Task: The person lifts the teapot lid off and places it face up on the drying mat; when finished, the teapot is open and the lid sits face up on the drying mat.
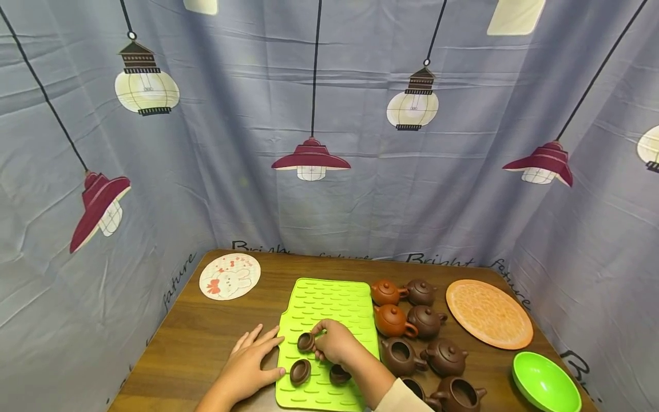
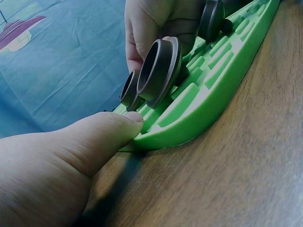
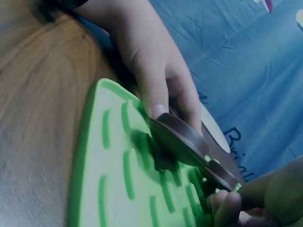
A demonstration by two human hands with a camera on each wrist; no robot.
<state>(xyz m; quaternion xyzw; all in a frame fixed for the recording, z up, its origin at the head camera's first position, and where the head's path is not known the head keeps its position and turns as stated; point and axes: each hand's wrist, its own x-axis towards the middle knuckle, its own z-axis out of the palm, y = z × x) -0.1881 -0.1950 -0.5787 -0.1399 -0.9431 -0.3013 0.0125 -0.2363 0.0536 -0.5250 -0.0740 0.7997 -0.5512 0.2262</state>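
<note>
Three dark brown teapot lids lie tipped over on the lime-green mat, undersides showing. My right hand pinches the farthest lid at its right edge. Nearer me are a second lid on the left and a third lid, partly covered by my right forearm. My left hand rests at the mat's left edge with fingers spread, holding nothing. In the left wrist view, its thumb lies beside the mat's rim. My right fingers touch the small lid in the right wrist view.
Right of the mat stand reddish teapots and dark brown teapots, several in all, three of them lidless. Beyond them lie an orange round mat and a green bowl. A round rabbit-print mat is at the back left.
</note>
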